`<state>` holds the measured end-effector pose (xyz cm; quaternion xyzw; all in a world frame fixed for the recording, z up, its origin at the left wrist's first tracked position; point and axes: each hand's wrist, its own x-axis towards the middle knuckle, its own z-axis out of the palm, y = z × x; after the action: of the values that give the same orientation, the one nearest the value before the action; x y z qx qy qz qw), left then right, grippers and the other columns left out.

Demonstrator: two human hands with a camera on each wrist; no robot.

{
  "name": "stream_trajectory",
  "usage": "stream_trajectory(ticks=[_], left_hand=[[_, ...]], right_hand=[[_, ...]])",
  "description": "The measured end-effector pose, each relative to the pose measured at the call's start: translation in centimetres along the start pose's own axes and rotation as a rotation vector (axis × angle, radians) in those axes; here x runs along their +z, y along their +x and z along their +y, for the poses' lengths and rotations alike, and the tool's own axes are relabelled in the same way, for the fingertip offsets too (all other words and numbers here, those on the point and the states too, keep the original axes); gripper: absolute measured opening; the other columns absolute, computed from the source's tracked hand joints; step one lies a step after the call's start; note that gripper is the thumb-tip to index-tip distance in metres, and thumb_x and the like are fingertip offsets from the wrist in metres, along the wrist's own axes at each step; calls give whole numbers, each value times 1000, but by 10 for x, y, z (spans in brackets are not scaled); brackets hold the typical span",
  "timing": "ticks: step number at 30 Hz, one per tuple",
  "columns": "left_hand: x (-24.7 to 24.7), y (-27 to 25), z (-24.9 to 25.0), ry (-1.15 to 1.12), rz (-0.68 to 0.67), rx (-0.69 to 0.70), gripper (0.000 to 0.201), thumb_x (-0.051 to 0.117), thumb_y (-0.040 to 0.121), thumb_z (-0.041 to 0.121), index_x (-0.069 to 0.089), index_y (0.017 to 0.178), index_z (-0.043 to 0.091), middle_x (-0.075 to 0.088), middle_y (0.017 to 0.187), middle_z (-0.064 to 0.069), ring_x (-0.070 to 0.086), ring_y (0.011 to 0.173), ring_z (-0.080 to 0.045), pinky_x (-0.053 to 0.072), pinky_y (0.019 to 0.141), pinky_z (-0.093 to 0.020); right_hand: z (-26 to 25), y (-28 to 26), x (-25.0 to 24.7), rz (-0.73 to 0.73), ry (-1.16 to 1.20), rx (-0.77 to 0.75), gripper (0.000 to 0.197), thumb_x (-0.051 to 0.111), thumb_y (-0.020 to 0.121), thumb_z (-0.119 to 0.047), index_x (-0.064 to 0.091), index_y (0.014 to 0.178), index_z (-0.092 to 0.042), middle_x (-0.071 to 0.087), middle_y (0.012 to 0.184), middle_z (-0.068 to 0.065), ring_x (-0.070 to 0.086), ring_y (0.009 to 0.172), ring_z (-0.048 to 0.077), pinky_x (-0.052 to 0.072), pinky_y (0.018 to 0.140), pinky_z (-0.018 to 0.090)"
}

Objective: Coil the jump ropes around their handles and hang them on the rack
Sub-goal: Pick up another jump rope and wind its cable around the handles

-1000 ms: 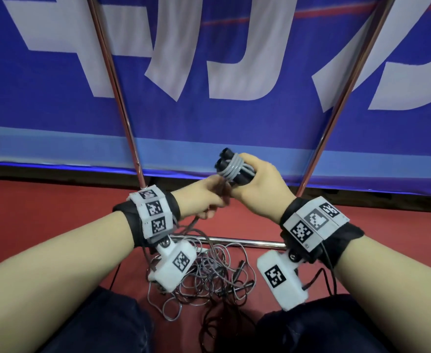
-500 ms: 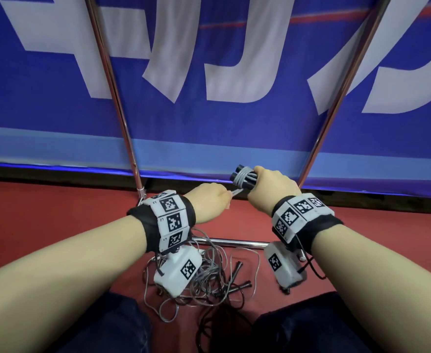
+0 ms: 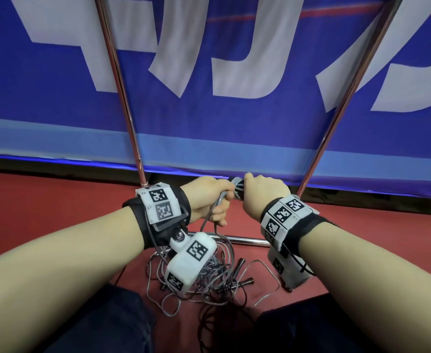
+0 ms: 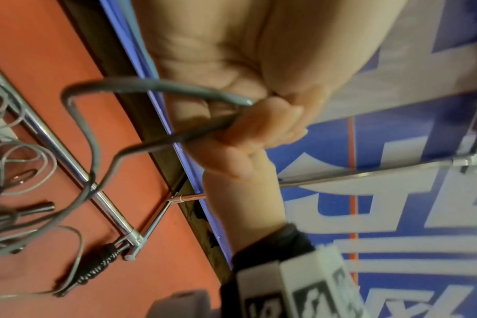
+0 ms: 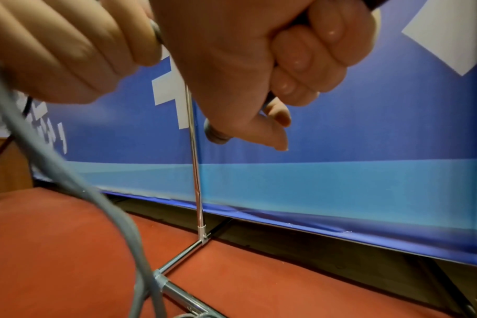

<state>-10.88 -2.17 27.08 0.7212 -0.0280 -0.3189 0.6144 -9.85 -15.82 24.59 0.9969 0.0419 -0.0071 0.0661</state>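
My right hand (image 3: 261,193) grips a pair of black jump rope handles (image 3: 237,187) with grey rope wound round them; in the right wrist view a handle end (image 5: 217,134) sticks out below the fist (image 5: 262,56). Just left of it, my left hand (image 3: 209,197) pinches the loose grey rope (image 3: 215,207), which hangs down to the floor. The left wrist view shows that rope (image 4: 101,120) bent into a loop out of the fingers (image 4: 259,127). More jump ropes (image 3: 217,278) lie tangled on the red floor below my wrists.
The chrome rack stands ahead: two uprights (image 3: 122,93) (image 3: 346,98) and a low crossbar (image 3: 245,241) just above the floor. A blue banner (image 3: 222,128) hangs behind it. My knees (image 3: 102,324) frame the rope pile.
Both hands have sunk and moved away from me toward the rack's base. The right wrist has rolled over, hiding most of the handles; the left hand has shifted round them with the rope.
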Motion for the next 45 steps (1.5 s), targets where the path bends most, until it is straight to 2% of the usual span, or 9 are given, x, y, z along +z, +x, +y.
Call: stream_trajectory(ticks=[4,8,14,22,25,28,35,42,45], left_hand=[[-15,5,2,1,164,-79,35,38,99,20,41,65,11,32,31,0,29,26,-14,42,39,-20],[-30,8,-1,107,223,-182,36,42,97,20,41,63,11,37,31,-2,34,25,-14,46,39,-21],[-31,8,-3,297,221,-198,39,47,93,19,39,56,12,34,31,-2,31,24,-16,45,40,-21],[-46,13,-10,802,337,173,55,56,90,41,42,44,15,42,34,4,40,33,-10,39,47,-21],[-51,19,-21,819,374,428,39,58,86,51,58,63,20,59,59,7,53,57,-6,43,63,-23],[-53,18,-20,632,354,632,11,57,94,25,64,103,25,65,105,11,55,100,4,39,95,-18],[-37,12,-16,636,4,735,64,56,87,-11,39,134,29,40,139,22,26,136,9,21,109,-8],[-27,-4,3,537,-135,737,47,59,87,-4,48,132,7,43,143,-6,36,132,-5,26,111,-16],[-32,-4,0,555,-61,686,29,60,81,3,60,109,-6,64,110,-23,55,93,-8,46,90,-26]], right_hand=[[-7,-5,4,-14,-29,-103,28,49,95,-31,52,114,-11,65,113,7,64,101,29,43,73,33],[-15,-10,7,-81,-75,-201,72,51,80,-73,51,114,-9,65,110,7,64,99,29,37,69,33],[-21,-22,4,-178,-46,-316,85,42,73,-84,54,108,-8,66,107,9,64,94,30,38,68,33],[-29,-33,-14,-289,244,-437,73,50,72,-82,51,74,-9,55,68,2,46,56,19,35,55,31],[-17,-34,-21,-386,608,-381,59,53,77,-73,40,60,-18,38,54,-4,33,49,13,28,50,26],[1,-31,-24,-454,1014,-228,63,43,65,-82,33,49,-22,27,44,-3,23,37,14,20,40,23],[13,-30,-33,-720,1388,-202,68,26,58,-85,29,62,-17,19,41,-1,13,26,7,10,36,10],[4,-43,-44,-1063,1647,-334,72,35,64,-87,33,66,-15,24,36,-5,12,25,5,7,35,10],[4,-44,-43,-1165,1641,-372,74,41,61,-90,38,64,-17,23,38,-5,11,28,7,6,33,15]])
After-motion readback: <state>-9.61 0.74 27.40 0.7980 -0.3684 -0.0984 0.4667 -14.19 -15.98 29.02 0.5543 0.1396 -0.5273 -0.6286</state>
